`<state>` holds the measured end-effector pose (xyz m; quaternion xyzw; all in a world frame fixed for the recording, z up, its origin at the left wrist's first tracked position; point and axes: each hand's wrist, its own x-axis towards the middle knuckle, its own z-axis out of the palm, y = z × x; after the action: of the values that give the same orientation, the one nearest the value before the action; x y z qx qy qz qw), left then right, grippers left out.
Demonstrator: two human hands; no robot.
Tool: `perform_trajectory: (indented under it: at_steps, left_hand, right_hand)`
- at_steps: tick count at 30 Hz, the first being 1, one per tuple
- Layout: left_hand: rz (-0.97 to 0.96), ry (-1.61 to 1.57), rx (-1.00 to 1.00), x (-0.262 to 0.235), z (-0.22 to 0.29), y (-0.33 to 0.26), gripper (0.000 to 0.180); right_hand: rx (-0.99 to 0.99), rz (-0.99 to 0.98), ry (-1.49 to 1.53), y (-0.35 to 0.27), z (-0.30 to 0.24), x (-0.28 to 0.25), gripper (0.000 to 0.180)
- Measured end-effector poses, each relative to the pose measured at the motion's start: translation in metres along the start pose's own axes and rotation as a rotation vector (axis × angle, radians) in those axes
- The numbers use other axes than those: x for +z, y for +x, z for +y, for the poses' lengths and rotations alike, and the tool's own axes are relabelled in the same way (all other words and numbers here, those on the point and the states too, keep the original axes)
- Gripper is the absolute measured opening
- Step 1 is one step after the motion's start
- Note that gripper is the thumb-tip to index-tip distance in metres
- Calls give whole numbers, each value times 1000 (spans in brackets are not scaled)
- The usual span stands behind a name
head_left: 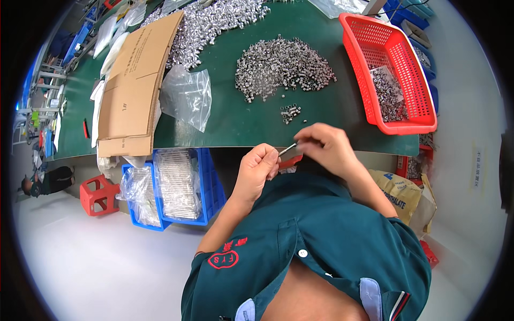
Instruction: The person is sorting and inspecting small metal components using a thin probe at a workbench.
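My left hand (262, 165) is closed round a thin metal rod (287, 150), which points up and to the right in front of the table edge. At the rod's dark far end, the fingers of my right hand (327, 150) are pinched together. What those fingertips hold, if anything, is too small and hidden to make out. Just beyond the hands, a small cluster of short metal sleeves (290, 113) lies on the green table (225, 128). Behind it spreads a larger heap of similar sleeves (284, 67).
A red perforated basket (393, 126) with metal parts stands at the table's right. On the left lie a flattened cardboard box (131, 85), a clear plastic bag (187, 96) and another metal heap (214, 27). Blue crates (206, 182) and a red stool (99, 196) are below.
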<state>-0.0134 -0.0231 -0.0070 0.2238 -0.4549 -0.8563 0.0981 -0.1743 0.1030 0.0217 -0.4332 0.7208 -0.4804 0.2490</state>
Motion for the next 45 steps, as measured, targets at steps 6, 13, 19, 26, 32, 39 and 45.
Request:
perform_trajectory:
  at_steps: [6, 13, 19, 26, 32, 39, 45]
  left_hand:
    - [47, 0, 10, -5, -2, 2, 20]
    - [67, 6, 1, -3, -1, 0, 20]
    - [70, 77, 13, -1, -1, -1, 20]
    - [59, 149, 17, 3, -1, -1, 20]
    - [37, 371, 108, -5, -4, -5, 19]
    - [-10, 268, 113, -1, -4, -4, 19]
    - [24, 182, 70, 0, -2, -3, 20]
  right_hand:
    - [-170, 216, -383, 16, 26, -11, 17]
    - [-310, 262, -518, 21, 29, -3, 16]
    - [101, -50, 202, 6, 3, 0, 10]
    - [201, -135, 447, 2, 4, 1, 10]
    - [-10, -148, 14, 3, -10, -5, 9]
    - [109, -156, 212, -3, -16, 5, 15]
    - [-18, -101, 39, 3, 0, 3, 16]
